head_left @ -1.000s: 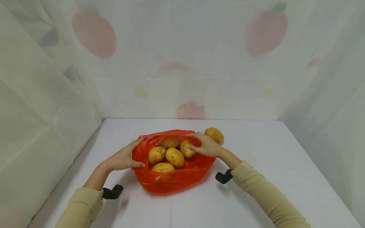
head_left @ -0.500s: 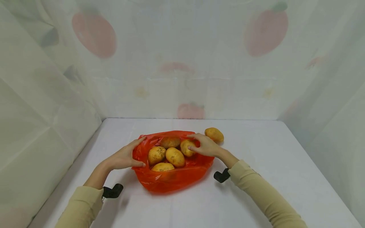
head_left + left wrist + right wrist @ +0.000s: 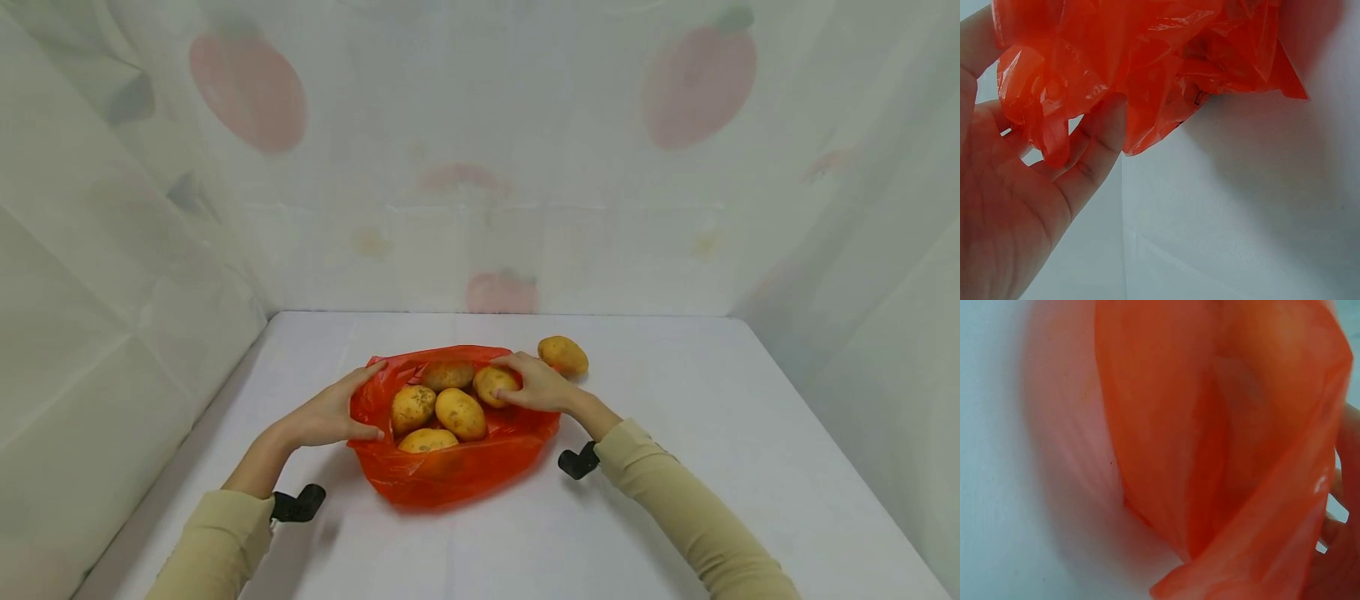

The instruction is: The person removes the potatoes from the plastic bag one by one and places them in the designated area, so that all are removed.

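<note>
A red plastic bag [image 3: 457, 479] lies on its base with its mouth spread wide in the head view. Inside it are several potatoes [image 3: 461, 415]. My left hand [image 3: 326, 414] grips the bag's left rim, thumb toward the front, and bunched film hangs among the fingers in the left wrist view. At the right rim my right hand [image 3: 546, 386] holds the bag, its thumb beside the rightmost potato [image 3: 492, 385] inside. Red film covers much of the right wrist view, hiding part of that hand. One loose potato [image 3: 563, 356] lies outside, just behind my right hand.
The bag stands on a white-covered table [image 3: 697, 467]. Pale fabric walls [image 3: 585, 167] with faded fruit prints rise behind and on both sides. A black wrist-mounted piece [image 3: 297, 503] juts from each sleeve.
My right hand and sleeve have shifted slightly left, and the bag's right side has drawn in a little with them. The left hand has barely moved.
</note>
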`<state>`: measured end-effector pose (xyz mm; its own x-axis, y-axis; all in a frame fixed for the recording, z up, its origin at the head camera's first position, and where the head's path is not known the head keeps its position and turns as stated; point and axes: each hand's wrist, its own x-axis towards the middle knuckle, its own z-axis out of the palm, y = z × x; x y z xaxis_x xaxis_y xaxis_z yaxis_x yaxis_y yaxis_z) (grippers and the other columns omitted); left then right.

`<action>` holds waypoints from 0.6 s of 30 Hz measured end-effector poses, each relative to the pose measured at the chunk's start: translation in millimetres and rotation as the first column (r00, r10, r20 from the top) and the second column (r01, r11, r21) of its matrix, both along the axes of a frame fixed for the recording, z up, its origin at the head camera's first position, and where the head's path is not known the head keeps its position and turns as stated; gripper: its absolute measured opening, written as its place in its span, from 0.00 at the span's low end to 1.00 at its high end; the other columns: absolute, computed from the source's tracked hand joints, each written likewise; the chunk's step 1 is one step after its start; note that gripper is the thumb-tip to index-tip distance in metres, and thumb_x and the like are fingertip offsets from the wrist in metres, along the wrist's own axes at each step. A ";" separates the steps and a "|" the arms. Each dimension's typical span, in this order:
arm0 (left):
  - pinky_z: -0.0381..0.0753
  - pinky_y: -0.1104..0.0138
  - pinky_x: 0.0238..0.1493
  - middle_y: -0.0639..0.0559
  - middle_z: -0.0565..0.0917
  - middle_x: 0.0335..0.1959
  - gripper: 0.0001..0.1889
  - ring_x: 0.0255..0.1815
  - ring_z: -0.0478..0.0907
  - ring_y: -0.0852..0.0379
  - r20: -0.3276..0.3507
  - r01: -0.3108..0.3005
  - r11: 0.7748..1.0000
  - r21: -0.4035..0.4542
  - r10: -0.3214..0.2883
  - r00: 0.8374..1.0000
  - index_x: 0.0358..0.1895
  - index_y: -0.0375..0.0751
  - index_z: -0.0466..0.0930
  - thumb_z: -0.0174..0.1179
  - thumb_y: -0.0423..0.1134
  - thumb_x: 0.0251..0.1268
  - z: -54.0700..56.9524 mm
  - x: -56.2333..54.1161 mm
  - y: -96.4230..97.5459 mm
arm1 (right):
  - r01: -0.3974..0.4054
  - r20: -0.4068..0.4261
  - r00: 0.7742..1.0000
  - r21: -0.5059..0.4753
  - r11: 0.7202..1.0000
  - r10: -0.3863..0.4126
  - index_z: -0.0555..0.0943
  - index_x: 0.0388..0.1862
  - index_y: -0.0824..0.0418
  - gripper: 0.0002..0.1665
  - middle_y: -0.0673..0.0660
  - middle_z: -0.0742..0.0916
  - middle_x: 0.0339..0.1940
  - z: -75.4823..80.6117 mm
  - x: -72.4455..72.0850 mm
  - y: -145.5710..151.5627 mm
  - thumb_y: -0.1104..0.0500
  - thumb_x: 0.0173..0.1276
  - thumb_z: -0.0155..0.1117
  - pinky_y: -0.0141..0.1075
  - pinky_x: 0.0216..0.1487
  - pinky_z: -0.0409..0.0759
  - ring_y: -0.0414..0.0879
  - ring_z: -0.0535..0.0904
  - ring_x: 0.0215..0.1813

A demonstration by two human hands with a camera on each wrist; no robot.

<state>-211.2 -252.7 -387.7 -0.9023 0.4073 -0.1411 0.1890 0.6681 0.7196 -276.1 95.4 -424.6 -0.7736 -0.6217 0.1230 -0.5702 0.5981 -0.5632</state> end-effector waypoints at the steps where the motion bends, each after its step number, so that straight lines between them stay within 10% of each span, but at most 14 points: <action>1: 0.78 0.53 0.50 0.43 0.52 0.71 0.54 0.65 0.60 0.39 -0.002 0.003 1.000 0.001 -0.003 1.000 0.73 0.51 0.46 0.72 0.47 0.43 -0.1 0.0 0.0 | 0.000 0.004 1.000 0.001 1.000 0.000 0.69 0.64 0.58 0.32 0.57 0.76 0.56 0.0 -0.1 0.0 0.50 0.62 0.63 0.44 0.59 0.71 0.49 0.72 0.56; 18: 0.77 0.50 0.50 0.40 0.51 0.71 0.54 0.67 0.56 0.36 -0.005 0.000 1.000 -0.012 0.000 1.000 0.73 0.50 0.45 0.72 0.48 0.43 -1.0 1.9 2.8 | -0.001 -0.003 1.000 0.074 0.997 0.002 0.66 0.65 0.55 0.36 0.58 0.74 0.56 -4.3 -2.0 -2.1 0.48 0.60 0.65 0.45 0.57 0.72 0.49 0.71 0.54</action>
